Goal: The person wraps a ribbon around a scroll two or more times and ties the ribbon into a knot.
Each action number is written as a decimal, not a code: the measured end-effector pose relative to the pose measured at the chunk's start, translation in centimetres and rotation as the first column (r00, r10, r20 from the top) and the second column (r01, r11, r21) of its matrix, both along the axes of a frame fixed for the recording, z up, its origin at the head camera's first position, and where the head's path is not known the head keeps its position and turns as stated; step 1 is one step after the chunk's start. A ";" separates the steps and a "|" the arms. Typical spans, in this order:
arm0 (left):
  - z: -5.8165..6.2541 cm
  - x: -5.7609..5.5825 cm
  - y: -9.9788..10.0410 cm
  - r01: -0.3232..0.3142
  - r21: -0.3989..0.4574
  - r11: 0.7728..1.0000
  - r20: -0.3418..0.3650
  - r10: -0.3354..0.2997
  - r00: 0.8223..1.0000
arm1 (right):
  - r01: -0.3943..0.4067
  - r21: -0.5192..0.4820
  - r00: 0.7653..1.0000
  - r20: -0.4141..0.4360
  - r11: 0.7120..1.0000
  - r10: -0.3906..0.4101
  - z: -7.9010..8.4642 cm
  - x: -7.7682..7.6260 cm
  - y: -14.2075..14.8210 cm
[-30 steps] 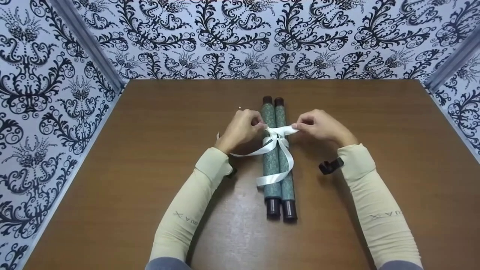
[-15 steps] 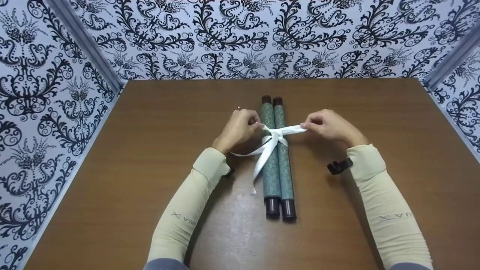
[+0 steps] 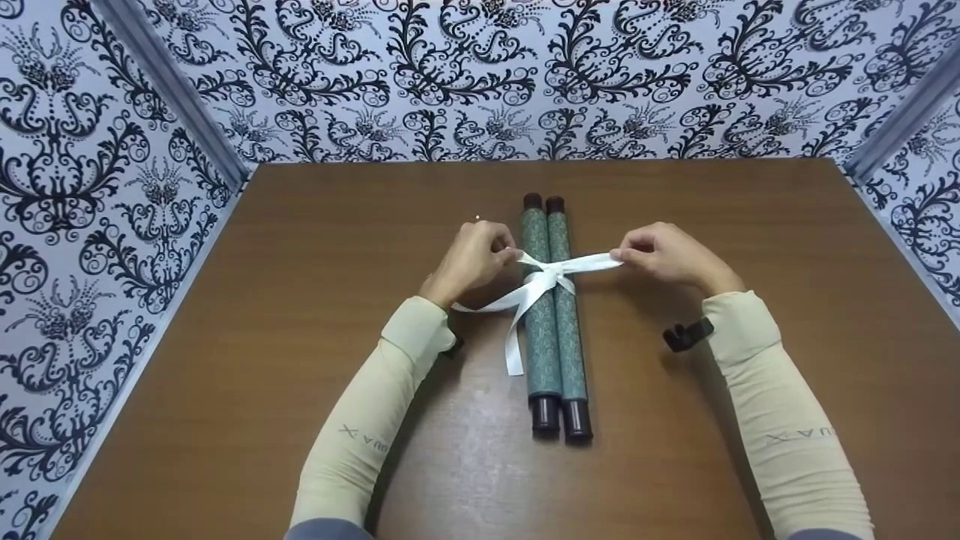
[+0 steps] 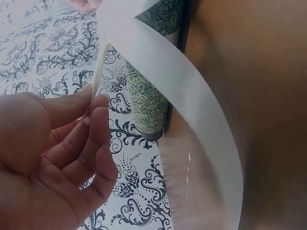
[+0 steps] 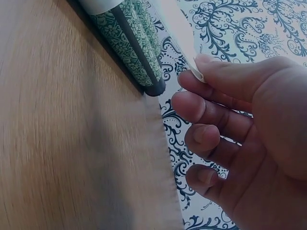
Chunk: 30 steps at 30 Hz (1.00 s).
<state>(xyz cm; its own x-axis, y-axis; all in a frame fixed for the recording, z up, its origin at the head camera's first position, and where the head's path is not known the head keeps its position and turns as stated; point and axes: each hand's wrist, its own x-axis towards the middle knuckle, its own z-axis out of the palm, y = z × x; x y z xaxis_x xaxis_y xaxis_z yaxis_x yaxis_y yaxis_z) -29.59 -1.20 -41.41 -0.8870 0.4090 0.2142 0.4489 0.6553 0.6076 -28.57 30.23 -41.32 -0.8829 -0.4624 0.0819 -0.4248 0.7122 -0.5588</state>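
A rolled green patterned scroll [image 3: 543, 337], its two rollers side by side with dark end knobs, lies lengthwise on the table. A white ribbon [image 3: 553, 273] goes round its middle and is knotted on top. My left hand [image 3: 472, 255] pinches one part of the ribbon between thumb and forefinger, left of the knot. To the right, my right hand [image 3: 667, 256] pinches a folded loop, drawn taut. In the left wrist view a ribbon tail [image 4: 201, 100] curves past the left hand. The right wrist view shows the pinched ribbon [image 5: 175, 31] at my fingertips, other fingers loosely bent.
The brown wooden table [image 3: 300, 360] ends at a wall with black-and-white scroll-patterned paper [image 3: 480, 82]. Two loose ribbon tails [image 3: 513, 352] hang toward the left of the scroll. Black wrist mounts [image 3: 686, 335] stick out from the cuffs.
My right hand has moved right, pulling its loop longer; the left has shifted slightly left. The ribbon tail that curled across the scroll has slid to its left side, and the knot looks tighter.
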 end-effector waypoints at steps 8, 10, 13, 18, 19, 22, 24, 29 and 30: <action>-0.2 -0.2 -0.3 -0.003 0.007 1.000 0.021 0.002 1.000 | -0.003 0.007 1.000 0.023 1.000 0.003 -0.2 -0.1 0.6; -0.3 -0.2 -0.3 -0.005 0.012 1.000 0.030 0.004 1.000 | -0.004 0.010 1.000 0.023 1.000 0.004 -0.3 -0.1 0.8; -0.5 -0.2 -0.5 -0.005 0.014 1.000 0.044 0.004 0.999 | -0.001 0.016 1.000 0.022 1.000 0.000 -0.6 -0.2 1.1; -0.9 -0.3 -0.6 -0.002 -0.014 1.000 0.055 0.003 0.998 | 0.009 0.030 0.999 0.046 1.000 -0.010 -1.0 -0.2 1.4; -0.9 -0.2 -0.6 0.000 -0.021 1.000 0.058 0.001 0.998 | 0.010 0.034 0.999 0.047 0.999 -0.012 -1.1 -0.2 1.4; -1.1 -0.2 -0.7 0.004 -0.045 0.999 0.069 -0.001 0.998 | 0.011 0.048 0.999 0.053 0.999 -0.014 -1.3 -0.3 1.5; -1.2 -0.2 -0.8 0.008 -0.059 0.998 0.080 -0.003 0.997 | 0.014 0.059 0.998 0.058 0.998 -0.017 -1.5 -0.3 1.5; -1.5 -0.3 -0.8 0.014 -0.094 0.996 0.088 -0.006 0.996 | 0.005 0.090 0.998 0.064 0.996 -0.010 -1.9 -0.5 1.5; -1.5 -0.3 -0.8 0.015 -0.100 0.995 0.086 -0.006 0.996 | 0.001 0.094 0.998 0.064 0.996 -0.007 -2.0 -0.5 1.5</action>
